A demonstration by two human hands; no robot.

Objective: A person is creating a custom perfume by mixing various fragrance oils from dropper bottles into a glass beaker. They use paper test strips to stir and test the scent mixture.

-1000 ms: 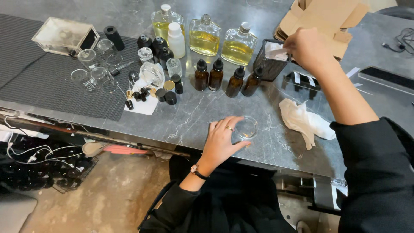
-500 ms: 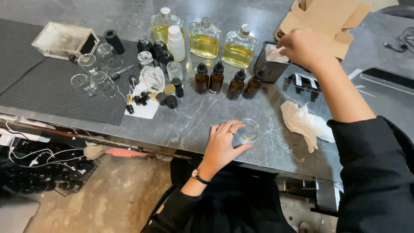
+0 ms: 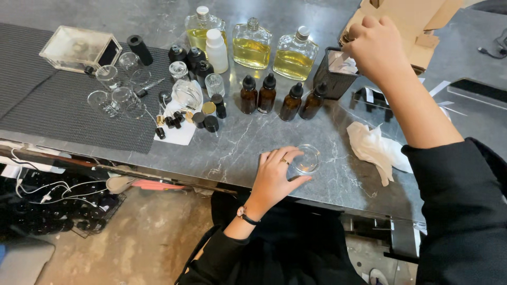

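Your right hand [image 3: 376,45] hides most of the black mesh holder [image 3: 332,79] at upper right; whatever its fingers pinch is concealed. The cardboard box [image 3: 417,26] runs off the top edge.

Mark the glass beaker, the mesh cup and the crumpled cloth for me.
glass beaker [image 3: 307,159]: head view, on its clear round rim beside the left hand's fingers.
mesh cup [image 3: 328,79]: head view, on its black side wall.
crumpled cloth [image 3: 372,148]: head view, on the middle of its folds.
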